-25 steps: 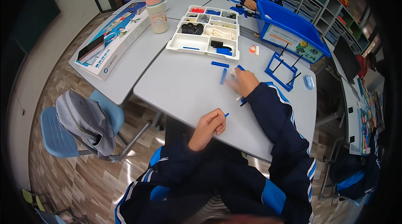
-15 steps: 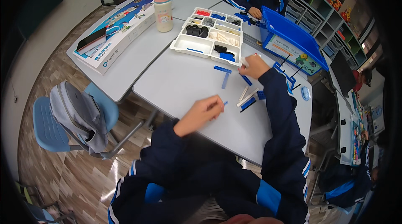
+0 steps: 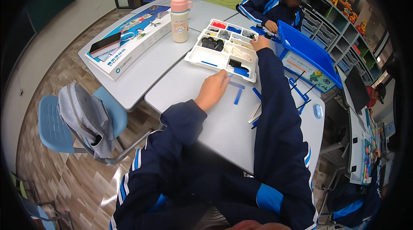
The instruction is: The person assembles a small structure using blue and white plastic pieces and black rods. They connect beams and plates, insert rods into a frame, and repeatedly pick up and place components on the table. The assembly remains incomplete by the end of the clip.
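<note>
Currently, the left hand (image 3: 213, 89) pinches a small blue piece (image 3: 231, 75) beside the white tray (image 3: 215, 57).
Its fingers curl near the front edge; the right hand (image 3: 260, 42) is by the far right corner, whether grasping anything cannot be told.

Head-height fisheye — downward; over tabletop (image 3: 228, 131)

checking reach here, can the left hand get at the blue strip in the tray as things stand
Probably yes: the left hand is by the front edge of the tray, and the blue strip lies uncovered inside. The blue piece at the fingertips might hamper it.
</note>
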The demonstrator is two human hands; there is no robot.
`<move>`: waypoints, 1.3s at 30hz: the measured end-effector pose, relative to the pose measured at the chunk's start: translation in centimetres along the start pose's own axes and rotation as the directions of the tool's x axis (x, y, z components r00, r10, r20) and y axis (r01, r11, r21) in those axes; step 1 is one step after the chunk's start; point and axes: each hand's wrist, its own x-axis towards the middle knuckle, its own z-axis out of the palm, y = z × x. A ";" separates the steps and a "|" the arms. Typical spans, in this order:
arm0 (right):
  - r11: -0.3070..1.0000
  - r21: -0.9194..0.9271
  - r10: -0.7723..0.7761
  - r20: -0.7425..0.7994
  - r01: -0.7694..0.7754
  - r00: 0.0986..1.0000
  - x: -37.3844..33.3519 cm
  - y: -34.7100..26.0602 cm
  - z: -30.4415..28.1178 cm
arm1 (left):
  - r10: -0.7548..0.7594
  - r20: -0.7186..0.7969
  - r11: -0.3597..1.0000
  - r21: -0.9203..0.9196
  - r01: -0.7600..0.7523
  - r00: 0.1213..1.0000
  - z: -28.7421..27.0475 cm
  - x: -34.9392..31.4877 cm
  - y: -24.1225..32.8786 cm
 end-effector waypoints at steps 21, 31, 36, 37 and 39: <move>0.282 0.656 -0.231 0.755 -0.700 0.614 -31.5 -4.6 -20.2 | -0.203 0.128 0.979 0.042 0.199 0.971 6.8 21.4 -3.3; 0.032 0.980 0.055 0.196 -0.198 0.979 -31.6 -2.0 -17.6 | 0.139 0.614 0.568 -0.692 0.445 0.777 6.3 -3.1 8.2; 0.204 0.958 -0.017 0.208 -0.200 0.978 -34.6 -3.5 -16.9 | 0.031 0.522 0.729 -0.595 0.338 0.852 5.5 -12.0 13.3; 0.272 0.951 -0.127 0.188 -0.148 0.974 -35.0 -3.6 -16.6 | -0.047 0.549 0.723 -0.557 0.407 0.834 5.3 -12.4 13.3; 0.379 0.924 -0.221 0.143 -0.050 0.965 -34.9 -3.1 -15.9 | -0.121 0.576 0.713 -0.517 0.475 0.808 4.2 -13.0 12.2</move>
